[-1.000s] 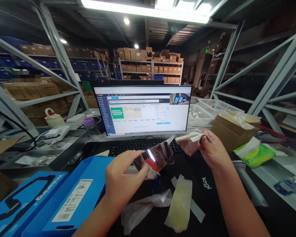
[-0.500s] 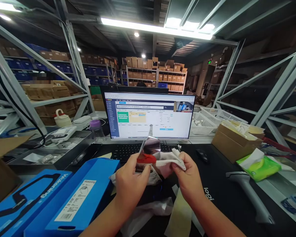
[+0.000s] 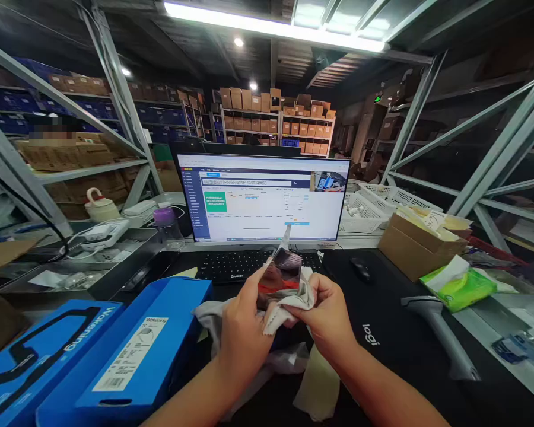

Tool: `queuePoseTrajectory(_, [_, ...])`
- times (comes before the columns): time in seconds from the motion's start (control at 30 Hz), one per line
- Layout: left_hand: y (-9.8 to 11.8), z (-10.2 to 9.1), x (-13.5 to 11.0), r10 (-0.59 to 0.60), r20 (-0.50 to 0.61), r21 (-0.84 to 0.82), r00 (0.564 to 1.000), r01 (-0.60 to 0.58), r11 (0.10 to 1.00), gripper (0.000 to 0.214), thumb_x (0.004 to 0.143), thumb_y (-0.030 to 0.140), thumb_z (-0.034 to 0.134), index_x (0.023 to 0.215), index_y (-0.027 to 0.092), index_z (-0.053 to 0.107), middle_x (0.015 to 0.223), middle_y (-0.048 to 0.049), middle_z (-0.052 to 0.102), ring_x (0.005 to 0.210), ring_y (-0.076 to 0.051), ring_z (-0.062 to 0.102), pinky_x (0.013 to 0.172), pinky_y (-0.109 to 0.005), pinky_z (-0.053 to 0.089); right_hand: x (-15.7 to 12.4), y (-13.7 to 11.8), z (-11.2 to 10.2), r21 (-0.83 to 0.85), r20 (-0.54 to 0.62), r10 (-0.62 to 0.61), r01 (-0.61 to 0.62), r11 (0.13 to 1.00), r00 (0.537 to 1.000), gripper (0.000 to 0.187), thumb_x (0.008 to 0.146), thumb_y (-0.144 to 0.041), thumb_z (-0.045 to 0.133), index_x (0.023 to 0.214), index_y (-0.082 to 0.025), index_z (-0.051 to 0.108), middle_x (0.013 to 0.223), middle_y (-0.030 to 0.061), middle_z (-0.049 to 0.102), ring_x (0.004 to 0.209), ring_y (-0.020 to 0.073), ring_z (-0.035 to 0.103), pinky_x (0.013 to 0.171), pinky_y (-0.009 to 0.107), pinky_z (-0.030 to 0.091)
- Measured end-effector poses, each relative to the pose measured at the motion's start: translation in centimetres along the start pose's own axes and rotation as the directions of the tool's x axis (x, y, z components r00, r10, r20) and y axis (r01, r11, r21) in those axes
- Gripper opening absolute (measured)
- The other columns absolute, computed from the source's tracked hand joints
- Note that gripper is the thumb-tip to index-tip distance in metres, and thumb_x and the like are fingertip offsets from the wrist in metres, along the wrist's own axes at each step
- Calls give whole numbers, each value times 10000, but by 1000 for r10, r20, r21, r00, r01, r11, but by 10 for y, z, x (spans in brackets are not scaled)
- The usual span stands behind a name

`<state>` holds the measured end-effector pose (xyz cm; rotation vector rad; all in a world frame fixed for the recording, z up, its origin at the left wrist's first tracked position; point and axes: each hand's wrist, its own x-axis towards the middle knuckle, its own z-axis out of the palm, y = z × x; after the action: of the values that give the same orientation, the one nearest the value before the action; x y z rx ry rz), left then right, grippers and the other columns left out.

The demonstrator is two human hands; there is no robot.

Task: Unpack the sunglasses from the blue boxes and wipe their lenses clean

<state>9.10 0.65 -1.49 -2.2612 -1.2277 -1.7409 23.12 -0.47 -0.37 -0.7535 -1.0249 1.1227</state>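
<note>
My left hand is closed around a shiny, mirror-like piece with a red area low on it and a narrow tip pointing up. Its exact kind I cannot make out. My right hand pinches a pale grey cloth with a zigzag edge, pressed against the lower part of that piece. My fingers and the cloth hide much of it. Beneath the hands lie a crumpled translucent wrapper and a yellowish sheet.
Blue cartons stand at left. Ahead are a keyboard and a lit monitor. To the right are a mouse, a barcode scanner, a green tissue pack and an open cardboard box. Metal uprights frame the desk.
The cloth has moved left and folds over the shiny piece's lower part, covering some of the red. My hands are closer together. The view has tilted slightly down.
</note>
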Motion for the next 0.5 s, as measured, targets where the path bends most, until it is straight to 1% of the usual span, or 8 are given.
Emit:
queuePoseTrajectory(0.03, [-1, 1, -1, 27, 4, 30, 1000, -28, 999, 490, 853, 221, 577, 1334, 169, 504, 1057, -87, 753, 827, -214, 744, 701, -282, 598, 1, 0, 0, 37, 5, 25, -25, 999, 1000, 524, 531, -274, 926, 579, -225, 406, 535, -58, 545, 458, 116, 491, 450, 241, 408])
queuePoseTrajectory(0.1, [-5, 4, -3, 85, 19, 87, 996, -87, 992, 565, 846, 193, 560, 1399, 145, 456, 1200, -133, 711, 954, -241, 737, 763, -296, 598, 3, -2, 0, 90, -26, 63, -60, 994, 998, 511, 510, -242, 930, 575, -218, 423, 529, -58, 567, 456, 115, 510, 445, 232, 420])
queuePoseTrajectory(0.17, [-8, 6, -4, 145, 32, 116, 989, -148, 982, 610, 840, 136, 527, 1440, 136, 419, 1292, -145, 667, 1068, -247, 707, 844, -297, 585, 8, -6, -2, 147, -76, 96, -84, 986, 992, 546, 432, -186, 947, 546, -206, 413, 518, -61, 577, 473, 103, 515, 462, 212, 427])
queuePoseTrajectory(0.23, [-8, 8, -3, 205, 50, 106, 978, -209, 972, 617, 850, 92, 507, 1456, 146, 407, 1340, -134, 642, 1144, -235, 674, 931, -292, 555, 15, -12, -6, 231, -107, 140, -112, 966, 984, 579, 352, -160, 960, 525, -194, 409, 524, -64, 590, 497, 91, 519, 490, 195, 433])
queuePoseTrajectory(0.3, [-5, 9, -2, 263, 77, 77, 962, -269, 960, 609, 869, 72, 504, 1464, 155, 403, 1361, -125, 629, 1169, -213, 661, 974, -274, 531, 22, -20, -11, 317, -109, 181, -138, 938, 977, 570, 328, -179, 971, 527, -184, 438, 545, -65, 604, 523, 85, 526, 525, 190, 443])
queuePoseTrajectory(0.37, [-2, 10, -1, 304, 107, 56, 947, -311, 949, 608, 879, 65, 508, 1470, 156, 396, 1370, -128, 622, 1164, -202, 663, 981, -266, 525, 26, -25, -15, 377, -105, 217, -163, 912, 970, 533, 347, -215, 979, 549, -179, 488, 562, -65, 611, 537, 82, 527, 550, 192, 449])
queuePoseTrajectory(0.43, [-2, 10, -1, 308, 122, 51, 944, -315, 948, 608, 887, 63, 498, 1478, 149, 381, 1374, -134, 617, 1156, -200, 667, 977, -266, 528, 26, -24, -14, 407, -131, 216, -146, 902, 968, 507, 371, -259, 983, 566, -179, 522, 565, -66, 609, 538, 78, 517, 562, 194, 443])
queuePoseTrajectory(0.5, [-4, 10, -1, 272, 115, 63, 955, -280, 958, 580, 905, 85, 487, 1473, 143, 386, 1379, -141, 611, 1169, -211, 661, 977, -282, 533, 21, -14, -6, 372, -164, 168, -96, 923, 972, 492, 386, -300, 982, 572, -180, 542, 578, -56, 625, 546, 85, 518, 566, 205, 438])
